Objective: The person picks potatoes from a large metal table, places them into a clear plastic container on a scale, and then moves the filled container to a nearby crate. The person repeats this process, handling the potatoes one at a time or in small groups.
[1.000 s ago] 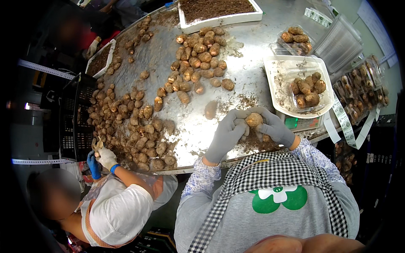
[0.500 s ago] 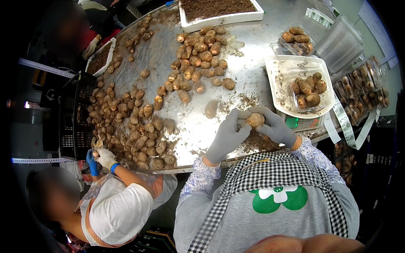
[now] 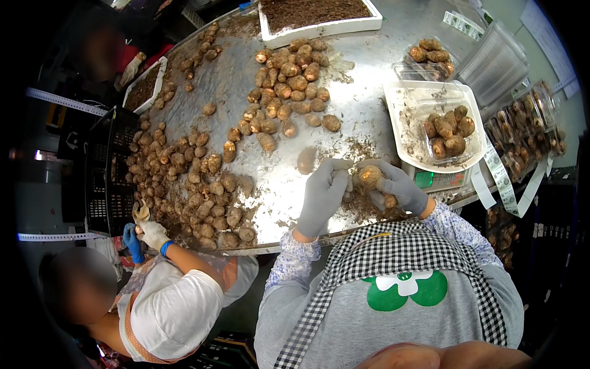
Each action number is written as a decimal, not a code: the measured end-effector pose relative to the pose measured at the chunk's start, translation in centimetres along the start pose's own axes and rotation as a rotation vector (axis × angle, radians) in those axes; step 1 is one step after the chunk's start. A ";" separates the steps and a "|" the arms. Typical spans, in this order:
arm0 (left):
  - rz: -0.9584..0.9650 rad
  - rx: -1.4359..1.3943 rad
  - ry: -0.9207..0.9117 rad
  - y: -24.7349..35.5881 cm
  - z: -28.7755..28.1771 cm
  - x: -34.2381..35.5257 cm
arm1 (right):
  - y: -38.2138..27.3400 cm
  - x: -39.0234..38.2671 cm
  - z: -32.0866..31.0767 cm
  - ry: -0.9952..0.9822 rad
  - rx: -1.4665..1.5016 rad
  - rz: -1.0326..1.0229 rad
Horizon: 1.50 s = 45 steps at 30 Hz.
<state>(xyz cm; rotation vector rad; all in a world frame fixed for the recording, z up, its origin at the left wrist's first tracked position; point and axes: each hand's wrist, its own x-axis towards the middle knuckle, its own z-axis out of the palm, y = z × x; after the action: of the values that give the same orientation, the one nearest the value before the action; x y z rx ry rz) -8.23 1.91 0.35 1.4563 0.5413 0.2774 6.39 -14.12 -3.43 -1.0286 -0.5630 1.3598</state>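
My right hand (image 3: 398,187), in a grey glove, is closed round a small brown taro (image 3: 370,176) above the table's near edge. A second taro (image 3: 390,200) shows below its fingers; whether it is gripped too I cannot tell. Beside the held taro, my left hand (image 3: 326,192), also gloved in grey, has its fingers drawn together in a pinch. What they pinch, if anything, is too small to make out. To the right, a clear plastic box (image 3: 472,149) with several taros rests on the white tray (image 3: 402,138) of a scale (image 3: 452,179).
Taro heaps cover the left (image 3: 184,166) and middle (image 3: 289,77) of the metal table (image 3: 362,74). A white soil box (image 3: 326,33) stands at the back. Lidded taro packs (image 3: 528,129), stacked clear boxes (image 3: 495,58) and label strips (image 3: 503,175) line the right. A co-worker's gloved hands (image 3: 150,234) work at left.
My left hand's fingers have come off the taro a little to the left. The taro has turned in my right hand, and a second one now shows beneath it.
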 end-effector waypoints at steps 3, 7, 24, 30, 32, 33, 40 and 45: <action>-0.082 0.025 0.001 0.3 -0.1 0.1 | 0.1 0.0 -0.1 0.018 -0.005 -0.027; -0.132 0.006 -0.089 0.1 0.0 0.0 | -0.3 0.0 -0.2 0.104 -0.170 -0.078; -0.171 0.025 -0.146 -0.5 0.5 0.4 | -0.3 0.3 -1.0 0.105 -0.848 -0.500; -0.143 -0.206 -0.087 -0.6 0.9 0.2 | 0.8 0.2 -0.7 0.133 -0.370 -0.289; -0.127 -0.256 -0.092 -0.5 0.9 0.2 | 0.3 0.0 -0.4 0.125 -0.261 -0.232; -0.123 -0.274 -0.103 -0.2 0.9 0.1 | 0.2 0.0 -0.4 0.125 -0.236 -0.211; 0.079 0.268 -0.068 0.2 0.9 -0.1 | 0.3 0.3 -1.1 0.159 -0.653 -0.469; -0.047 0.138 -0.069 0.2 1.0 0.2 | -0.2 0.2 -1.2 0.129 -0.738 -0.492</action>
<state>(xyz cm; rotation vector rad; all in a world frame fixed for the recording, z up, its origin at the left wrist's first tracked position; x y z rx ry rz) -7.52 1.20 0.55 1.5785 0.5466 0.1550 7.50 -14.22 -3.89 -1.4262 -1.1789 0.6373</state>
